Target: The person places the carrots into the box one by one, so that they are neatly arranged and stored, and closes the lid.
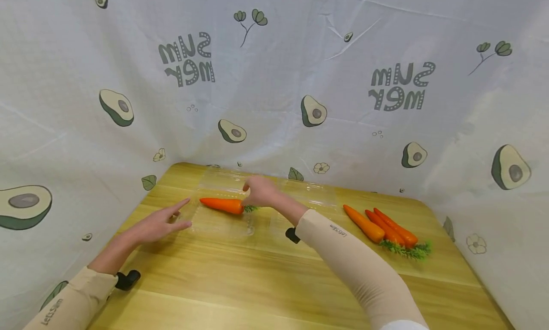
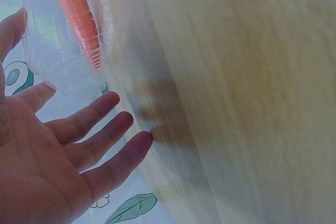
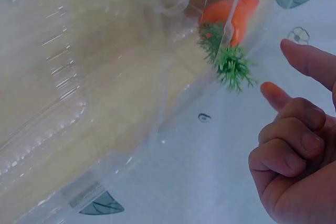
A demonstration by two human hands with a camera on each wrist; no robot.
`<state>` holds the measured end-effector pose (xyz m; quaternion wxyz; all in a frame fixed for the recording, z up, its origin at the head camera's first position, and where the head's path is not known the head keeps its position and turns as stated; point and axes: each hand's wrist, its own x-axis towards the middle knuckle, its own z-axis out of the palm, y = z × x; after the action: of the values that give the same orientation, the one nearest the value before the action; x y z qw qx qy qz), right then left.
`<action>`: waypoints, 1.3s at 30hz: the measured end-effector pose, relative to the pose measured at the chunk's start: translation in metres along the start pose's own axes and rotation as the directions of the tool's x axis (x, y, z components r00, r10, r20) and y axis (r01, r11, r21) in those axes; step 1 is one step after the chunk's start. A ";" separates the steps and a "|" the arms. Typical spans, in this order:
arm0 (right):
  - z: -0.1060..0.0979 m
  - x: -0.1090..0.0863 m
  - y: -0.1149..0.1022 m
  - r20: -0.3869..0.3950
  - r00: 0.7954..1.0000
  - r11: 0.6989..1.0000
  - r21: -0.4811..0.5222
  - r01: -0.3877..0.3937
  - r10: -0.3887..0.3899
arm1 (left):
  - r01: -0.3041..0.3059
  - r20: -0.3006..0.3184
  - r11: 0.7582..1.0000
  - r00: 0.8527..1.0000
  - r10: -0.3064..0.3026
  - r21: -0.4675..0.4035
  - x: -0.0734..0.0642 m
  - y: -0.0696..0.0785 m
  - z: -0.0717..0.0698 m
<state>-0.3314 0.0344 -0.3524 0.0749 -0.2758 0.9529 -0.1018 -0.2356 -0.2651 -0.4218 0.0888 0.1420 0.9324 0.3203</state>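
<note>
Checking the head view, I find an orange tapered carrot point(image 1: 223, 205) lying in a clear plastic box point(image 1: 219, 226). Left wrist: my left grip point(image 2: 58, 156) is spread, empty. Right wrist: my right grip point(image 3: 299, 153) is released; I'd lift it clear of the green leafy fronds point(image 3: 231, 66).

Smooth, wood-grained surface point(image 1: 240, 277) with a soft sheen. On it, clear, glossy plastic boxes point(image 1: 250, 228) and smooth, shiny carrots point(image 1: 223, 205) with rough, plastic-looking greens point(image 1: 415, 250). Behind the surface, a creased, faintly shiny sheet point(image 1: 274, 72); over it, a matt cloth sleeve point(image 1: 356, 258).

Hands point(image 1: 260, 191) near a carrot point(image 1: 223, 205)
</note>
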 end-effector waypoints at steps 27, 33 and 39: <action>-0.018 -0.127 0.089 -0.087 0.985 0.897 0.431 -0.096 0.147 | -0.014 0.002 1.000 1.000 0.014 0.009 -0.001 0.001 0.001; -0.011 -0.153 0.116 -0.100 0.968 0.849 0.506 -0.150 0.231 | -0.015 0.012 1.000 1.000 0.015 0.004 -0.001 0.003 0.000; -0.008 -0.176 0.135 -0.133 0.945 0.821 0.541 -0.184 0.299 | -0.018 0.018 1.000 1.000 0.018 0.006 -0.001 0.003 0.000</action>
<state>-0.2549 0.2424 -0.3609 0.0572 -0.1090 0.9189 -0.3748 -0.2337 -0.2634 -0.4194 0.0938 0.1536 0.9312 0.3170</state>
